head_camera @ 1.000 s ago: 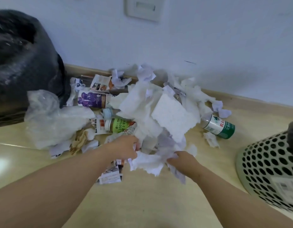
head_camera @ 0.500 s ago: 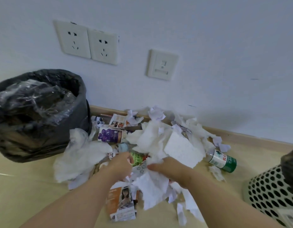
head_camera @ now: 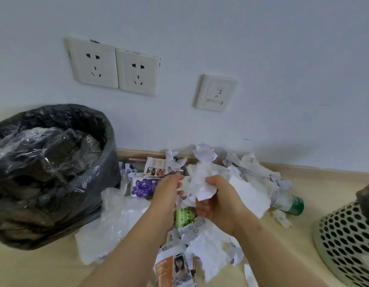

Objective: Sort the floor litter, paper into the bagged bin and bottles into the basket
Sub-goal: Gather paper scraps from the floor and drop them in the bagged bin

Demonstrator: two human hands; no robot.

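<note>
Over the litter point(head_camera: 210, 247), a paper wad point(head_camera: 201, 183) is gripped by left hand point(head_camera: 169, 190) and right hand point(head_camera: 220, 201), fingers point(head_camera: 213, 180) curled round it; transfer to the bagged bin point(head_camera: 55, 183) is judged due next.

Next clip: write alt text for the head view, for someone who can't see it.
The left hand and right hand grip a wad of paper over a litter pile on the floor. A bagged bin stands at left, a basket at right, a bottle lying near it.

Bare forearms converge forward. Left hand point(head_camera: 169, 189) and right hand point(head_camera: 218, 201), fingers curled, together grip a crumpled white paper wad point(head_camera: 202, 180).
</note>
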